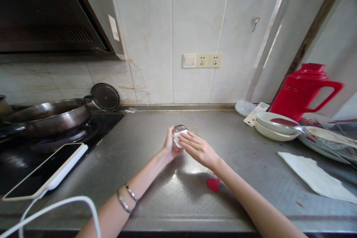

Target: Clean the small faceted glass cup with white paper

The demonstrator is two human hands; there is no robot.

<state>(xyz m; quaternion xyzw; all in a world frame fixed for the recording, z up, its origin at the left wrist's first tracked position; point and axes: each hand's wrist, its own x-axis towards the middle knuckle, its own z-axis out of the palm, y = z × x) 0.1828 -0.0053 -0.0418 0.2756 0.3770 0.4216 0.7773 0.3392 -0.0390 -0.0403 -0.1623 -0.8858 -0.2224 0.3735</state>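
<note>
Over the middle of the counter, my left hand (pixel 169 145) is wrapped round a small rounded object (pixel 178 129) with a dark, shiny top. Its lower part is hidden by my fingers, and I cannot tell its kind. My right hand (pixel 198 148) presses a folded white tissue (pixel 180 139) against the side of it, fingers close together over the tissue. Below my right wrist, a red scrap with a ragged edge (pixel 213 183) lies on the counter, partly covered by my forearm.
Left: a steel pan (pixel 55 117) on the black stove, a round black lid (pixel 105 97), a phone (pixel 44 171) with a white cable (pixel 64 200). Right: a red thermos (pixel 297 91), stacked bowls (pixel 275 131), plates (pixel 320 145), a flat white paper towel (pixel 315 174). Wall sockets (pixel 208 60) face me.
</note>
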